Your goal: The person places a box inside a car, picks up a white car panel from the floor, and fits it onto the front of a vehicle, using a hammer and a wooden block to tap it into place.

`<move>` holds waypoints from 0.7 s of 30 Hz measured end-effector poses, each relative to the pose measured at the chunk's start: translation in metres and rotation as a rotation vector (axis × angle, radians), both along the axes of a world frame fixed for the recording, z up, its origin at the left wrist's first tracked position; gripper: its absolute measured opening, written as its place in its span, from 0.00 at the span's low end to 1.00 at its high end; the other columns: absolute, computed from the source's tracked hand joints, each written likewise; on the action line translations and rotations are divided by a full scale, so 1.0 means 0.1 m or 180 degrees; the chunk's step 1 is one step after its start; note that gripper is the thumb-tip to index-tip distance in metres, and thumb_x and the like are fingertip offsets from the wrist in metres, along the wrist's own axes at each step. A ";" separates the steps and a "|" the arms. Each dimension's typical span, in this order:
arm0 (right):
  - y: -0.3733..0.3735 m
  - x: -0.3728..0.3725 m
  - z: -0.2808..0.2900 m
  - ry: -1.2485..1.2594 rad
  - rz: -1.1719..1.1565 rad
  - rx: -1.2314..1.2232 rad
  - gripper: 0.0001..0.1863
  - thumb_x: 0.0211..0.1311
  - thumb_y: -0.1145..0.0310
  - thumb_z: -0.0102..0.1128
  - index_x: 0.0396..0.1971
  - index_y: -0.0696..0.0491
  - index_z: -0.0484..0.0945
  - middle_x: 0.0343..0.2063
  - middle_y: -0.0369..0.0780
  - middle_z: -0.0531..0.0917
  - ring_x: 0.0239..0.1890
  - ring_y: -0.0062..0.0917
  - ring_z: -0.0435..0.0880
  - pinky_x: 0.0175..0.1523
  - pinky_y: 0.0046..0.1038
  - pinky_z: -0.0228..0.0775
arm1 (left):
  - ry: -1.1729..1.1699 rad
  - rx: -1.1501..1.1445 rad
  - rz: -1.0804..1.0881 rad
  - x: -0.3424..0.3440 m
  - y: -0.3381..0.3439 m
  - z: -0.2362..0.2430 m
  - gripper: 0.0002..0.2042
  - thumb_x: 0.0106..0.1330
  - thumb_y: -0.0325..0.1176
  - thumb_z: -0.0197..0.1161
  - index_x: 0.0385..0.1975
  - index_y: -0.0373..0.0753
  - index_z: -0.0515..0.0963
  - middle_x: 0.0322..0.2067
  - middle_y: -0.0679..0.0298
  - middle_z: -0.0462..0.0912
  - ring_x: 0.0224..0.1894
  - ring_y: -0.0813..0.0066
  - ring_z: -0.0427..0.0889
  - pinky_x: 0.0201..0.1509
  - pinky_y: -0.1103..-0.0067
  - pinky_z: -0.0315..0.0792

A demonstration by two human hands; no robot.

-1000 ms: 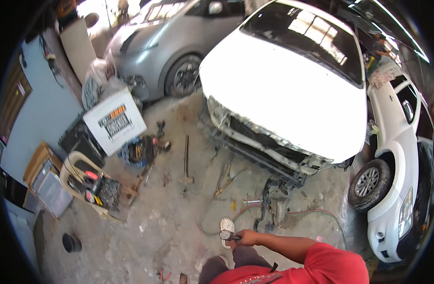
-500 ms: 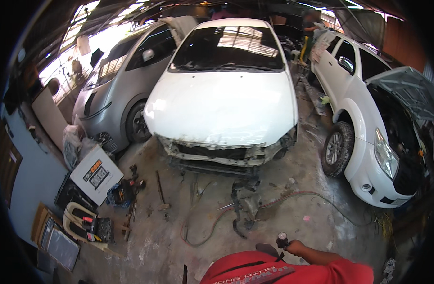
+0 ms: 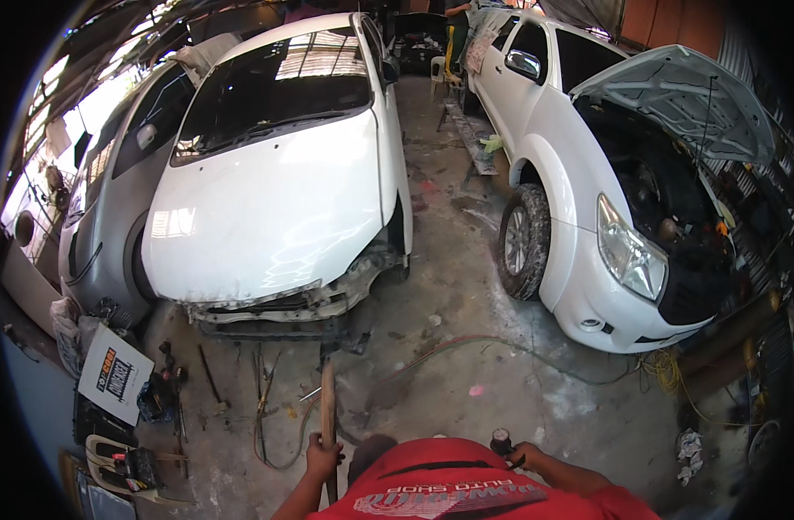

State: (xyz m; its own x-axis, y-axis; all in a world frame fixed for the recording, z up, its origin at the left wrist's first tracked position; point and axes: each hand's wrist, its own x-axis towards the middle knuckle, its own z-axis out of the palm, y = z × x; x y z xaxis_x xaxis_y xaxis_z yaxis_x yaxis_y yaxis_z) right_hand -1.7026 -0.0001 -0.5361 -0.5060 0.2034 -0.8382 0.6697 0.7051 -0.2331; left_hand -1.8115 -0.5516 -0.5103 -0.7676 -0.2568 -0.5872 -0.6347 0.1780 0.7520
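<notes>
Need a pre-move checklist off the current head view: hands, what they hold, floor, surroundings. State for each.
1. Left hand closed on the wooden pole: ok, fingers wrapped around it.
2. Right hand closed on the hammer-like tool: ok, round head clear of the fingers.
3. Pole's near end off the floor: cannot tell, it is not clearly visible.
4. Floor ahead free of trip hazards: not ok, a hose runs across it.
5. Co-worker away from both hands: ok, at the far end beside the right-hand white vehicle.
6. That vehicle's raised hood secured: cannot tell.
</notes>
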 end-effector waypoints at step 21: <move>1.64 -5.57 0.26 0.1111 0.0458 -0.0220 0.27 0.61 0.47 0.68 0.39 0.61 0.86 0.35 0.53 0.89 0.39 0.42 0.89 0.46 0.42 0.77 | 0.2425 -0.1786 -0.0253 -6.24 2.78 0.85 0.27 0.73 0.27 0.57 0.73 0.33 0.65 0.51 0.38 0.83 0.52 0.38 0.82 0.59 0.58 0.74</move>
